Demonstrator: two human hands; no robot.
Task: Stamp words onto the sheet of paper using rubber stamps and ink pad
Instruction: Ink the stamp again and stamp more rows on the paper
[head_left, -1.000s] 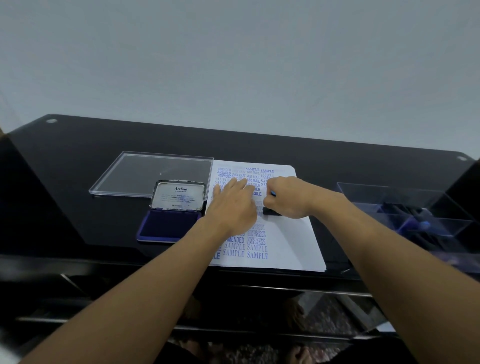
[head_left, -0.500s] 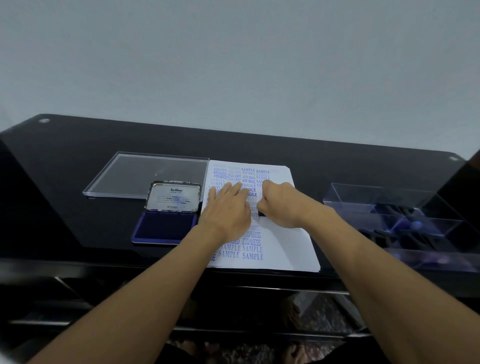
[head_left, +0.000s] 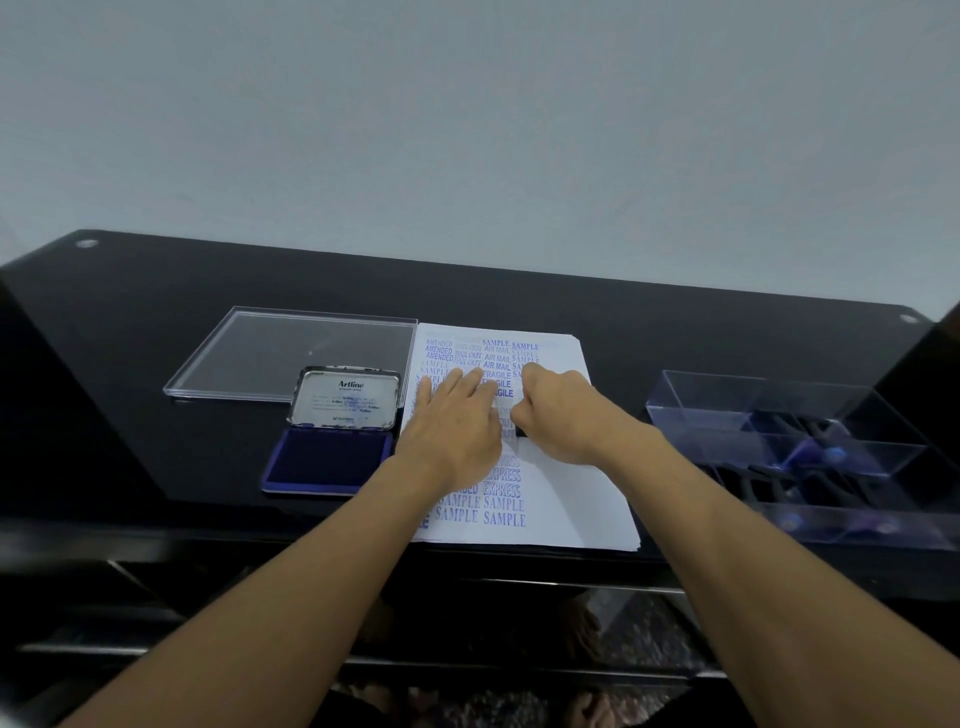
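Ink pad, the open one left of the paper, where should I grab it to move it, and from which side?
Probably grip the ink pad by the left and right edges of its low blue base, coming from the near side. Its lid stands open at the far edge, so it would likely swing, and the inked face lies bare on top.

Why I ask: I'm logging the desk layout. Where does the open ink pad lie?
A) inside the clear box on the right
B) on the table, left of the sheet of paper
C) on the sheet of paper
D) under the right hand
B: the ink pad lies with its lid open on the black table, just left of the sheet of paper.
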